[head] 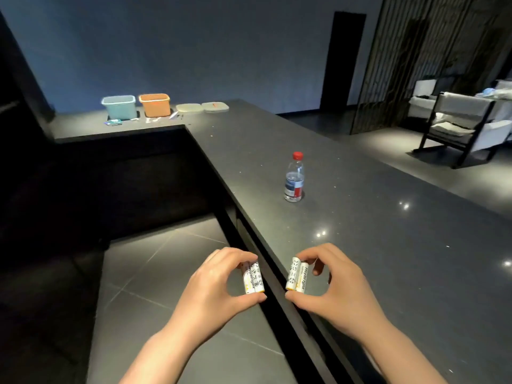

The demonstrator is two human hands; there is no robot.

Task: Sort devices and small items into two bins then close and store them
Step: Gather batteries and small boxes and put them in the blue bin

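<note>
At the six o'clock edge of the view, just off the near edge of the dark counter [360, 189], the left hand [219, 284] pinched a pair of white batteries [253, 278] end to end between thumb and curled fingertips. Toward five o'clock from it, the right hand [329, 281] gripped a second pair of white batteries [297, 275] the same way, over the counter's edge. The two pairs stood nearly upright and close together but apart. At about one o'clock from the hands, a clear water bottle [294, 180] with a red cap stood upright on the counter. Far off at eleven o'clock, a teal bin [119, 106] and an orange bin [154, 104] sat side by side, both uncovered, with two pale lids [202, 107] lying flat just to their right. Small items [138, 121], too small to tell apart, lay in front of the bins.
</note>
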